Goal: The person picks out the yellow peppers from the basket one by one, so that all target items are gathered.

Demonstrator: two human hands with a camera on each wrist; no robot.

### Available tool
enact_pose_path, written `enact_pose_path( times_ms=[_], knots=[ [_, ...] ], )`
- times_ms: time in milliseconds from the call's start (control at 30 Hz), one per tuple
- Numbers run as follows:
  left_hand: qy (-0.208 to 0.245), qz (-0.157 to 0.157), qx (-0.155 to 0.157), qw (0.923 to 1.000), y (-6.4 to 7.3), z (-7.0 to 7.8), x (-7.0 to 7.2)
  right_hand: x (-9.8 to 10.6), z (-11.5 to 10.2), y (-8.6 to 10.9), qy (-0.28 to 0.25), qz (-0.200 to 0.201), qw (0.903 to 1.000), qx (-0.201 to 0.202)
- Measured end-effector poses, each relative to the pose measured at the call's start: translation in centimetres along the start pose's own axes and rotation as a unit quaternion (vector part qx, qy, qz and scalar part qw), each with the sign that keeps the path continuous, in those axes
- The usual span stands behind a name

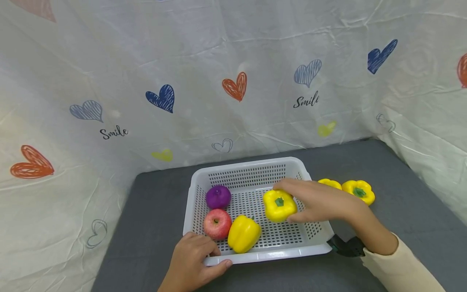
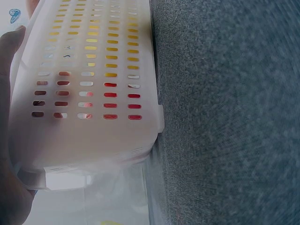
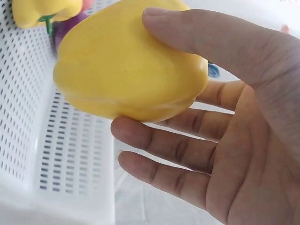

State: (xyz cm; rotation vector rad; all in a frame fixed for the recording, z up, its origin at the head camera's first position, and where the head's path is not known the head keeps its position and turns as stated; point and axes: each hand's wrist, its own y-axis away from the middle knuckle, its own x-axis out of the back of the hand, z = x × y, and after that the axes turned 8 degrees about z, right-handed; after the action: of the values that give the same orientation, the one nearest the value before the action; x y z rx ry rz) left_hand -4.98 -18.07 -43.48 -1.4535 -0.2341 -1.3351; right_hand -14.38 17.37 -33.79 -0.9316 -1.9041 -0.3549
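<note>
My right hand (image 1: 315,199) grips a yellow bell pepper (image 1: 279,206) between thumb and fingers, over the right half of a white perforated basket (image 1: 251,256). In the right wrist view the thumb lies across one side of the pepper (image 3: 126,61) and the fingertips bear on the other. At the basket's near left corner my left hand (image 1: 195,261) holds the rim, thumb outside and fingers curled over it. Inside the basket, on the left, are a purple round vegetable (image 1: 218,197), a red apple (image 1: 217,224) and a second yellow bell pepper (image 1: 244,234) lying on its side.
Two more yellow peppers stand on the dark grey table (image 1: 153,227) right of the basket; the nearer-to-hand one (image 1: 330,183) is partly hidden by the right hand, the other (image 1: 359,192) shows fully. Behind the table hangs a white sheet (image 1: 197,134) printed with hearts.
</note>
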Motion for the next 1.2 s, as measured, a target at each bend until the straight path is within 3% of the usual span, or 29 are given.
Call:
enact_pose_path(
  times_ms=[567, 867, 1200],
  knots=[
    [0.008, 0.006, -0.003, 0.9999, 0.0, 0.0, 0.0, 1.9, 0.5, 5.5, 0.031, 0.109, 0.9936, -0.001],
    [0.007, 0.004, -0.002, 1.0000, 0.0, 0.0, -0.1, 2.8, 1.0, 8.2, 0.049, 0.169, 0.9838, 0.035],
    [0.001, 0.003, -0.001, 1.0000, 0.0, 0.0, -0.1, 3.0, 2.3, 11.2, 0.072, 0.190, 0.9792, -0.009]
  ],
)
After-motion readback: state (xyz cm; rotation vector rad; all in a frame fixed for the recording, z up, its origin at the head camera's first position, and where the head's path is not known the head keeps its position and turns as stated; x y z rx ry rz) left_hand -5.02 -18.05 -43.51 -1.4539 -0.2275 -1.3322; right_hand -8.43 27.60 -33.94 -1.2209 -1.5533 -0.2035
